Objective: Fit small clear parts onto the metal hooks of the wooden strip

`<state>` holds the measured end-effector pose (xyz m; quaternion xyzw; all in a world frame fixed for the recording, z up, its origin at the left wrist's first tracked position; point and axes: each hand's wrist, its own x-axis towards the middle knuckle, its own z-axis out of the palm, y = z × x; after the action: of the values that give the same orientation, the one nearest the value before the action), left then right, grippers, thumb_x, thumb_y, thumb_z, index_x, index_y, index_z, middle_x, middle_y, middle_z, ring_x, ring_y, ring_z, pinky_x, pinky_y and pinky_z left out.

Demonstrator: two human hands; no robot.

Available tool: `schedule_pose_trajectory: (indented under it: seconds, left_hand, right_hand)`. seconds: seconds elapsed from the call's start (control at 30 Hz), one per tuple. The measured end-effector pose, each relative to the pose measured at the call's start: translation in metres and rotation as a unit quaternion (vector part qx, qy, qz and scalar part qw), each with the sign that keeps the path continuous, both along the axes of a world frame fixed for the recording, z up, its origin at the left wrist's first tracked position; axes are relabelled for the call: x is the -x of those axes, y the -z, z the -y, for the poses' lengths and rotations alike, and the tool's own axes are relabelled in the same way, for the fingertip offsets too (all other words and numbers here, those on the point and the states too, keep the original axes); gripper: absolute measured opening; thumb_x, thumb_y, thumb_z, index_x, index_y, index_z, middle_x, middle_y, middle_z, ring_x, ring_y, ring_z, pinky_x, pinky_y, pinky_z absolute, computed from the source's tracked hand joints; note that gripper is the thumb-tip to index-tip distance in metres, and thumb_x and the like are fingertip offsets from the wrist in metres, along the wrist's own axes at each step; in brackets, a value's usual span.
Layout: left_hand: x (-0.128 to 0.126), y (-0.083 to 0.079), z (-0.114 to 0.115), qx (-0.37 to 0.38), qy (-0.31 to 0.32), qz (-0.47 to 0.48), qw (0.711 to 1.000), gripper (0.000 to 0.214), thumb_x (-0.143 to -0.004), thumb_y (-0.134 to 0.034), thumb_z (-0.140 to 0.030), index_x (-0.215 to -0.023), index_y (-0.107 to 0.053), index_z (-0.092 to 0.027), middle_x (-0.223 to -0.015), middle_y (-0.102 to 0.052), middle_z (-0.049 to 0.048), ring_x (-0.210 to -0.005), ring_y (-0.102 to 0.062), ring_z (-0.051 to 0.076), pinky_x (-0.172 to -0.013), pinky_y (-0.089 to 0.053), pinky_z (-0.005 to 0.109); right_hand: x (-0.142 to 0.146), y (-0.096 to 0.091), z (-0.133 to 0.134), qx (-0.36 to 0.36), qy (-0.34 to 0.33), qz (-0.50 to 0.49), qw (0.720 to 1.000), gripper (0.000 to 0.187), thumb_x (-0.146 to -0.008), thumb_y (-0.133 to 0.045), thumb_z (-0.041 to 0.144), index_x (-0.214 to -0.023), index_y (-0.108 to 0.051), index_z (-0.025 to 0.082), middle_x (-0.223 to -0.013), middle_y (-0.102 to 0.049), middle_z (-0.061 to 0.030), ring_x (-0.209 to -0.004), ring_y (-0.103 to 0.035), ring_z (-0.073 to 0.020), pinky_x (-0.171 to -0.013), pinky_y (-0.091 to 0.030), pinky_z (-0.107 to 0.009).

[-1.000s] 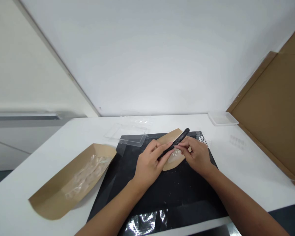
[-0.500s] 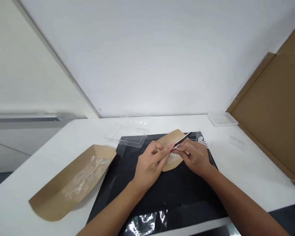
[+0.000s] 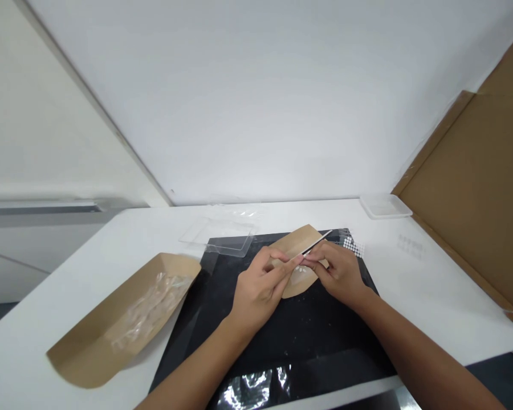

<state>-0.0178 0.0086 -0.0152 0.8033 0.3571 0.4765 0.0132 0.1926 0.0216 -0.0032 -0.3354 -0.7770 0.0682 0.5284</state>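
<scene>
Over a small brown paper tray (image 3: 297,238), both my hands meet at a thin black-and-white strip (image 3: 320,241). My left hand (image 3: 259,285) pinches its lower end between thumb and fingertips. Thumb and index finger of my right hand (image 3: 341,272) are closed on the same strip, close to the left fingertips. Exactly what the strip is cannot be made out. Small white pieces (image 3: 300,270) lie in the tray below my fingers. Beyond my right hand is a sheet of white dots (image 3: 354,246). Under the tray lies a glossy black mat (image 3: 308,341).
To the left a larger brown paper tray (image 3: 89,347) holds clear plastic packets (image 3: 154,307). Clear plastic lids (image 3: 218,236) lie at the mat's far left corner. A translucent container (image 3: 385,206) stands at the back right, beside a tall cardboard panel (image 3: 474,199).
The strip has turned slightly in my fingers, so more of its white side shows and less of the black. My hands stay in nearly the same place.
</scene>
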Motion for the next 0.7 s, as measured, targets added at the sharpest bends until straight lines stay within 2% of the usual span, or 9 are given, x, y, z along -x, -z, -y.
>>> schedule_pose_trajectory:
  seconds: [0.17,0.37,0.53,0.63,0.7]
  left_hand:
    - [-0.001,0.000,-0.002,-0.015,-0.008,0.005,1.000,0.025,-0.103,-0.066,-0.015,-0.121,-0.079,-0.027,-0.105,-0.065,0.0032,-0.069,-0.063,0.006,-0.062,-0.050,0.018]
    - [-0.002,-0.001,-0.004,-0.014,-0.007,0.028,0.999,0.025,-0.101,-0.068,-0.012,-0.120,-0.079,-0.025,-0.104,-0.065,0.0035,-0.071,-0.065,0.006,-0.066,-0.053,0.018]
    - [-0.002,-0.001,-0.004,-0.021,-0.009,0.047,0.999,0.029,-0.099,-0.069,-0.009,-0.121,-0.078,-0.025,-0.104,-0.064,0.0031,-0.074,-0.065,0.007,-0.068,-0.054,0.019]
    - [-0.002,0.000,-0.002,-0.027,0.005,0.045,0.999,0.032,-0.098,-0.070,-0.009,-0.125,-0.077,-0.026,-0.103,-0.065,0.0029,-0.077,-0.066,0.009,-0.067,-0.055,0.019]
    - [-0.002,0.000,-0.001,-0.032,0.005,0.043,0.999,0.033,-0.098,-0.070,-0.009,-0.125,-0.077,-0.027,-0.103,-0.066,0.0025,-0.076,-0.065,0.008,-0.065,-0.054,0.018]
  right_hand:
    - [0.000,0.004,0.000,0.048,-0.015,-0.017,0.999,0.011,-0.100,-0.073,0.028,-0.091,-0.070,0.024,-0.082,-0.074,-0.0005,-0.073,-0.069,-0.0155,-0.067,-0.053,-0.029]
    - [-0.002,0.000,0.003,0.150,-0.023,-0.017,0.988,0.011,-0.092,-0.083,0.035,-0.093,-0.076,0.026,-0.087,-0.079,0.0004,-0.063,-0.064,-0.0124,-0.057,-0.045,-0.027]
    - [0.004,-0.007,0.006,0.298,-0.104,-0.131,0.940,0.028,-0.079,-0.093,0.041,-0.093,-0.075,0.025,-0.089,-0.079,-0.0013,-0.076,-0.073,-0.0171,-0.054,-0.047,-0.026]
    - [0.007,-0.009,0.006,0.345,-0.142,-0.204,0.905,0.027,-0.083,-0.089,0.043,-0.089,-0.072,0.023,-0.084,-0.077,-0.0014,-0.077,-0.074,-0.0168,-0.064,-0.057,-0.028]
    - [0.007,-0.010,0.005,0.361,-0.163,-0.212,0.893,0.026,-0.087,-0.085,0.044,-0.089,-0.072,0.022,-0.083,-0.077,-0.0018,-0.079,-0.075,-0.0168,-0.072,-0.061,-0.030]
